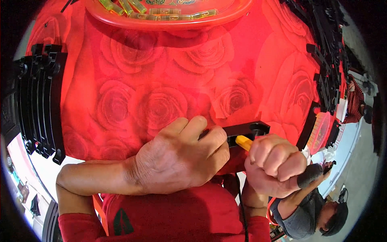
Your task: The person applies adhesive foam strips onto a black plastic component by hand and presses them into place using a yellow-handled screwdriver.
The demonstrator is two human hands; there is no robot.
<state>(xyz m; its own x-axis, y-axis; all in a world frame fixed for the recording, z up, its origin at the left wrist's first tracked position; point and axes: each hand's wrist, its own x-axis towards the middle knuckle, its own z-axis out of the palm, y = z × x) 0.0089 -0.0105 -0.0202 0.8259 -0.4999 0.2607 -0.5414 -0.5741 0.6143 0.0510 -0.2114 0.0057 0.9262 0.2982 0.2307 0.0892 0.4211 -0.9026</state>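
Note:
My left hand (pixel 183 157) is closed round one end of a black plastic bar (pixel 238 130), near the front edge of the red table. The bar's far right end has a rounded recess. In my right hand (pixel 276 161), a fist, is a yellow tool (pixel 244 142). Its blunt yellow end sticks out toward the bar, and the fist hides the remainder, so I cannot tell its kind. Whether the tool touches the bar is unclear. A dark cover (pixel 309 176) wraps my right thumb.
At the far edge, a red tray (pixel 169 25) holds several yellow-green vials (pixel 169 17). Black bars (pixel 42 105) stand in a row at the left. More black parts (pixel 328 52) are piled along the right edge. A person (pixel 308 211) in dark clothes is at the lower right.

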